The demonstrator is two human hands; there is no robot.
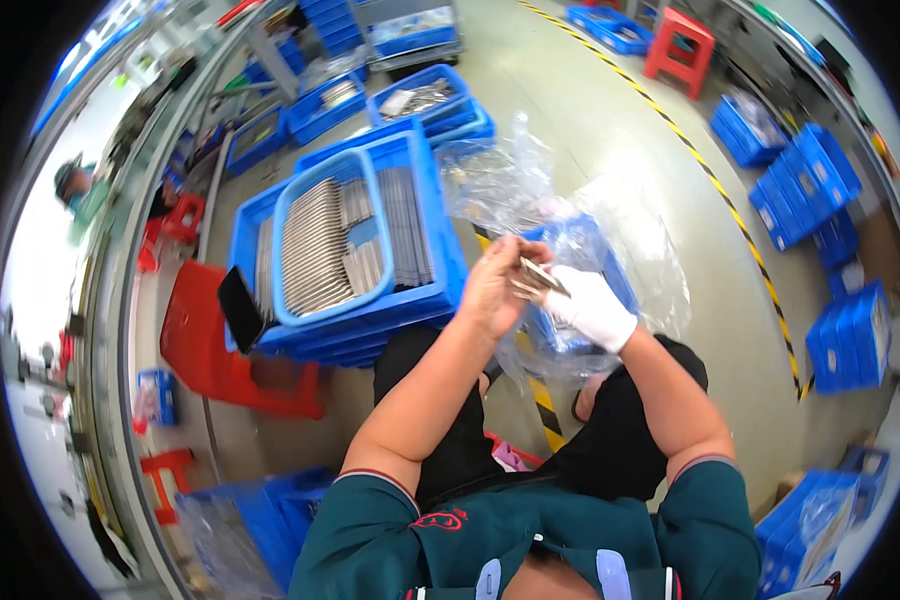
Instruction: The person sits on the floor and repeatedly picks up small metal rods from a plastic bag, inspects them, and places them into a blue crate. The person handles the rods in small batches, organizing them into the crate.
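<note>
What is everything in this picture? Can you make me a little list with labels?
place: workshop floor with a yellow-and-black striped line
left hand: bare, touching a thin metal strip
right hand: in a white glove, gripping the same strip
under the hands: crinkled clear plastic bag over a blue bin
to the person's left: blue crates filled with grey metal strips, resting on a red stool
farther off: more blue crates, a second red stool

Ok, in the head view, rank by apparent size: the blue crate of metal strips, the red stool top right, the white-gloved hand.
1. blue crate of metal strips, clearly largest.
2. and 3. red stool and white-gloved right hand look alike; the stool is much farther, so unranked.
</note>
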